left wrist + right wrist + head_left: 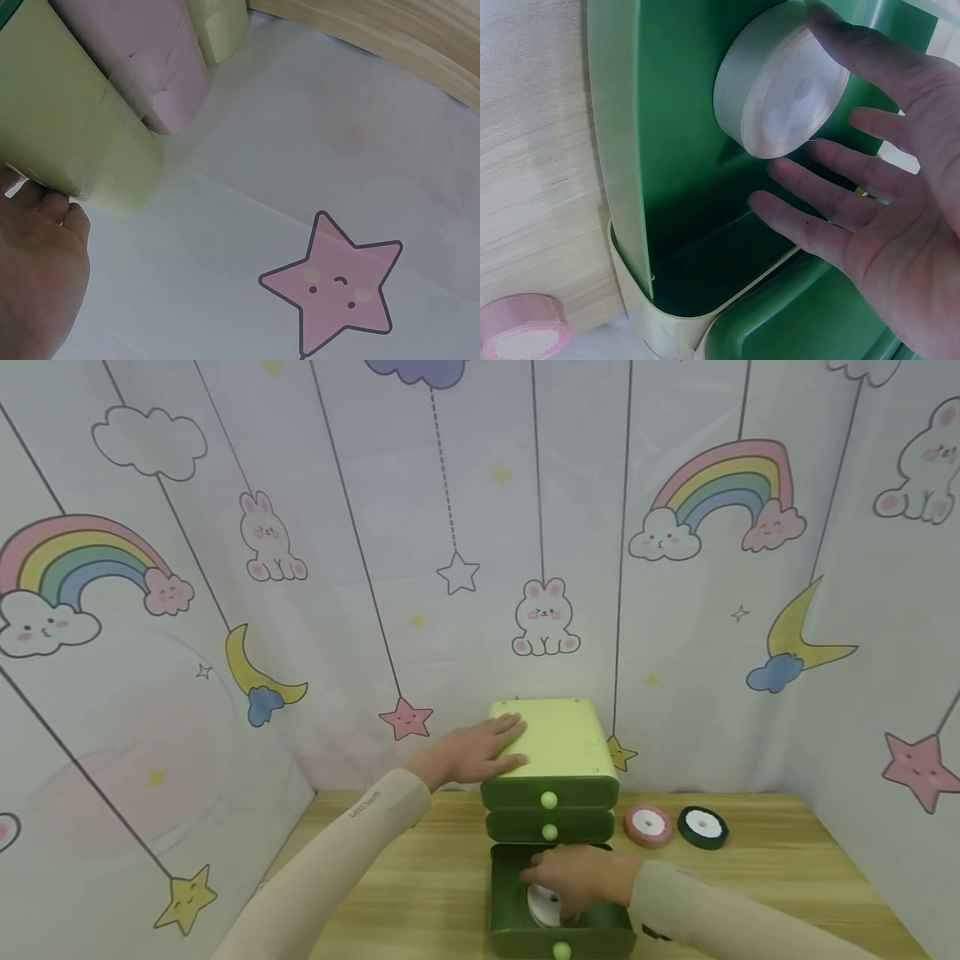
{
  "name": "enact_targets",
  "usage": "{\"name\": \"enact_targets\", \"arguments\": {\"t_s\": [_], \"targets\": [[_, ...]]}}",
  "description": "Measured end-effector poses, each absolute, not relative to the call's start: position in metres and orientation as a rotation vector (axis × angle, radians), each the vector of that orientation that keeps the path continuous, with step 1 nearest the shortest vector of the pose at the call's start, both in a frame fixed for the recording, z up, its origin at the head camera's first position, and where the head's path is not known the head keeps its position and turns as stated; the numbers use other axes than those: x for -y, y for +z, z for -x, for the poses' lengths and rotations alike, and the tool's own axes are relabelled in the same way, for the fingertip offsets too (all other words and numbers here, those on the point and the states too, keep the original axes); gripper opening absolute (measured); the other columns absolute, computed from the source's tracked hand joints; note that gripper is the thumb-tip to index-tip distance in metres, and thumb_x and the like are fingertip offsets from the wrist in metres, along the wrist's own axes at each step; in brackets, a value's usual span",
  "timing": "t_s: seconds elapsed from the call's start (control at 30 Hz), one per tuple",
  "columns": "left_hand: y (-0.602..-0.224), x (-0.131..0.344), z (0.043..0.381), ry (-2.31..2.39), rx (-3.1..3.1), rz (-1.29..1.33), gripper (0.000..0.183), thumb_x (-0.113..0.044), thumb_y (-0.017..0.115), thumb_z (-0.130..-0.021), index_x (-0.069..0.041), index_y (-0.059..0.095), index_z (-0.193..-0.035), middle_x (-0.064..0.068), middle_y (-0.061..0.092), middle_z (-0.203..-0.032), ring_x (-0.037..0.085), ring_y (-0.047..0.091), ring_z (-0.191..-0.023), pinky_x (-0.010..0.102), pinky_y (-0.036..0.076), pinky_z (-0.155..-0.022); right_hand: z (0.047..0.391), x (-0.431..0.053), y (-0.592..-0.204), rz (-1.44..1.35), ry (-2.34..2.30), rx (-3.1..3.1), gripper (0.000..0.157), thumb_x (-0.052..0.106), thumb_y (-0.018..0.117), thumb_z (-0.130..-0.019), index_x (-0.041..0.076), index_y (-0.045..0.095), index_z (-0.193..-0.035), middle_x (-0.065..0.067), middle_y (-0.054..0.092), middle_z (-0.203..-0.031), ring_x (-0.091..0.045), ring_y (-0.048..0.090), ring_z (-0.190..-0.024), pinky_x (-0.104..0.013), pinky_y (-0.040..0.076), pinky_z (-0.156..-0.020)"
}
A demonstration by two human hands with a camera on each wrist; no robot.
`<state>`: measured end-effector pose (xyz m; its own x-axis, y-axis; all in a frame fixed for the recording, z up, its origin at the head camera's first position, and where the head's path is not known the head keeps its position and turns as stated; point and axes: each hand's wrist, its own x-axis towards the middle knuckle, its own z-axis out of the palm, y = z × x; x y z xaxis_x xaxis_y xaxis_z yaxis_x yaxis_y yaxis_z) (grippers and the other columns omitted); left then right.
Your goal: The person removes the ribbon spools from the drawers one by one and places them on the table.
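Note:
A small drawer cabinet (555, 735) with a pale yellow top and green drawer fronts stands on the table. My left hand (480, 752) rests flat on its top, fingers stretched out; in the left wrist view the hand (41, 262) lies along the cabinet's edge. The lowest green drawer (506, 893) is pulled out. Inside it is a white ribbon roll (780, 82). My right hand (573, 877) reaches over this roll with its fingers spread and fairly straight. Its thumb overlaps the roll's edge in the right wrist view; whether the fingertips touch it I cannot tell.
To the right of the cabinet, a pink ribbon roll (648, 825) and a dark green ribbon roll (703, 827) lie on the wooden table (405, 877). The two upper drawers (517, 793) are closed. A patterned cloth wall (360, 610) stands behind and at both sides.

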<state>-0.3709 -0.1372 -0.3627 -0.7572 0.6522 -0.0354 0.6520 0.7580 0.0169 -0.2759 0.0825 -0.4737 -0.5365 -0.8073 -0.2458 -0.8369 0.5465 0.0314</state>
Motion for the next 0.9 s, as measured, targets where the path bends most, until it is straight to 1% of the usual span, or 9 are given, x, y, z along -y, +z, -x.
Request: {"name": "enact_targets", "arguments": {"t_s": [0.17,0.4,0.63,0.9], "targets": [[-0.3624,0.1371,0.3708,0.001,-2.909,-1.088,0.084,-0.075,0.02,-0.105,-0.024,0.012,-0.171,-0.001,0.009,-0.179,0.021,0.012,-0.167,0.041,0.021,-0.135,0.2751,-0.0826,-0.4739,1.389,0.23,-2.581,0.059,0.025,0.096,-0.077,0.027,0.069,-0.129,0.009,0.069,-0.113,-0.001,0.064,-0.089,-0.018,0.055,-0.075],[-0.3613,0.1368,0.369,0.002,-2.901,-1.095,0.084,-0.074,0.02,-0.105,-0.023,0.012,-0.171,-0.001,0.009,-0.179,0.021,0.011,-0.167,0.042,0.021,-0.135,0.2739,-0.0846,-0.4781,1.428,0.251,-2.584,0.05,0.022,0.095,-0.077,0.028,0.072,-0.121,0.01,0.068,-0.103,0.0,0.06,-0.082,-0.016,0.052,-0.071],[-0.3611,0.1376,0.3679,0.0,-2.907,-1.101,0.083,-0.074,0.021,-0.106,-0.023,0.013,-0.171,0.0,0.01,-0.179,0.021,0.012,-0.167,0.042,0.022,-0.135,0.2746,-0.0848,-0.4803,1.461,0.261,-2.589,0.052,0.023,0.095,-0.077,0.028,0.071,-0.122,0.01,0.068,-0.103,0.001,0.06,-0.084,-0.016,0.053,-0.073],[-0.3617,0.1378,0.3681,0.012,-2.903,-1.081,0.084,-0.075,0.021,-0.105,-0.024,0.011,-0.171,-0.001,0.009,-0.179,0.02,0.011,-0.167,0.042,0.022,-0.135,0.2755,-0.0849,-0.4798,1.413,0.246,-2.572,0.051,0.022,0.094,-0.078,0.029,0.072,-0.123,0.011,0.067,-0.102,0.001,0.058,-0.084,-0.017,0.052,-0.073]]}}
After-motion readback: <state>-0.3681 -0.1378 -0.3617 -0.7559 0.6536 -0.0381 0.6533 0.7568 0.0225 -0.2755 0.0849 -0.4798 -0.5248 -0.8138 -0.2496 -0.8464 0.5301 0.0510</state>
